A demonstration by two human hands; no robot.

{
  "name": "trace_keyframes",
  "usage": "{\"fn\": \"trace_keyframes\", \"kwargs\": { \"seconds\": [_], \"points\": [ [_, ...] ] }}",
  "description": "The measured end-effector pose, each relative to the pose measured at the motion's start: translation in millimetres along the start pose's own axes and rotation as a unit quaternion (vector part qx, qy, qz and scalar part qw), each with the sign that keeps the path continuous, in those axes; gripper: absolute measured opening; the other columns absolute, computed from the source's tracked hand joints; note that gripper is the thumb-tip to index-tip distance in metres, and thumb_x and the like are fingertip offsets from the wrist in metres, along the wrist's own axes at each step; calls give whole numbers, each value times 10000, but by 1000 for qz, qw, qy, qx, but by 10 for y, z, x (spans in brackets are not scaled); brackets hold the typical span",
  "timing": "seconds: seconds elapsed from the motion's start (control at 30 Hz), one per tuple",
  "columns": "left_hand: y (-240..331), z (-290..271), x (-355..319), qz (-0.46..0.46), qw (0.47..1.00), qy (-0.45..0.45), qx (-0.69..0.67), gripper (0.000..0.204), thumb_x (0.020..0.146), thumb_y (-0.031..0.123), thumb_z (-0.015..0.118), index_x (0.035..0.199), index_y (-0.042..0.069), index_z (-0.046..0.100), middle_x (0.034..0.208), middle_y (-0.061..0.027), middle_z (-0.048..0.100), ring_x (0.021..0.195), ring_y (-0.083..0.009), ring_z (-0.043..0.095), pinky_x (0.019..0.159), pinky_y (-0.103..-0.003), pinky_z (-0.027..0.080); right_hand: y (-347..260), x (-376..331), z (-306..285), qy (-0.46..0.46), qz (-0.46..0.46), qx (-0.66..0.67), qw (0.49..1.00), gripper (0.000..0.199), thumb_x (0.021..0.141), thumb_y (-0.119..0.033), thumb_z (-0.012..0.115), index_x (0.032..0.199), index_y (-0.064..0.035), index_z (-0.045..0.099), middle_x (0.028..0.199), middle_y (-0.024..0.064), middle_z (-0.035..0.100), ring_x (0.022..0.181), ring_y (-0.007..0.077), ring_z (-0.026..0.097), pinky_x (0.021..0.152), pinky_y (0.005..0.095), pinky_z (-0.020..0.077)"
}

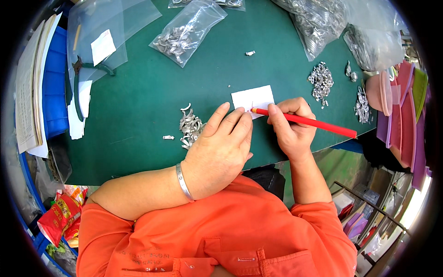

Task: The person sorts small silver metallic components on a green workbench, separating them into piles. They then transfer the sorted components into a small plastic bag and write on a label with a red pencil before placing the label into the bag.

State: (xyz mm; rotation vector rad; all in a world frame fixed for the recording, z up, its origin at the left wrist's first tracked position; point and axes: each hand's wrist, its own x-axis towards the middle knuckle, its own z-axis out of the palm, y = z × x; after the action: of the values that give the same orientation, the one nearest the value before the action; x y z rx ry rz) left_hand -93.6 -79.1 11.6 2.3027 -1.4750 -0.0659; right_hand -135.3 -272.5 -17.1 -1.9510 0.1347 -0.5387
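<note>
A small white slip of paper (258, 94) lies on the green table, with a short pen mark on it. My right hand (294, 127) is closed round a red pen (323, 124), whose tip touches the slip near its lower left part. My left hand (221, 147) lies flat with fingers outstretched, its fingertips at the slip's lower left edge. Beside the left hand is a pile of small silver metal parts (188, 128), partly covered by that hand. One loose metal part (168, 137) sits just left of the pile.
Clear bags of metal parts (177, 41) lie at the back, with a bigger bag (318, 25) at back right. Small heaps of metal pieces (320, 81) sit at right. Green-handled pliers (78, 87), paper slips and a blue bin (55, 87) are at left. Pink bins (400, 115) stand far right.
</note>
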Motion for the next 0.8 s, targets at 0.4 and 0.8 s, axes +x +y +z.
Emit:
{"fn": "trace_keyframes", "kwargs": {
  "seconds": [0.4, 0.8],
  "points": [
    [0, 10, -6, 1, 1000, -1, -6, 572, 758, 241, 740, 1206, -80, 588, 1258, -173, 548, 1231, -306, 509, 1120, -502, 285, 41, -19, -45, 12, 9, 57, 998, 150, 876, -1, 692, 809, -22, 560, 650, 14, 594, 558, 53, 507, 504, 216, 402],
    [-214, -227, 125, -216, 672, 248, -663, 170, 1003, 110, 554, 1117, -4, 500, 1001, -61, 611, 899, -74, 581, 775, -230, 501, -452, 260, 388, -155, -315, -119, 929, 704, 759, 103, 563, 1435, 69, 371, 1274, 261, 560, 1060, 401, 596, 915, 462, 478]
  ]
}}
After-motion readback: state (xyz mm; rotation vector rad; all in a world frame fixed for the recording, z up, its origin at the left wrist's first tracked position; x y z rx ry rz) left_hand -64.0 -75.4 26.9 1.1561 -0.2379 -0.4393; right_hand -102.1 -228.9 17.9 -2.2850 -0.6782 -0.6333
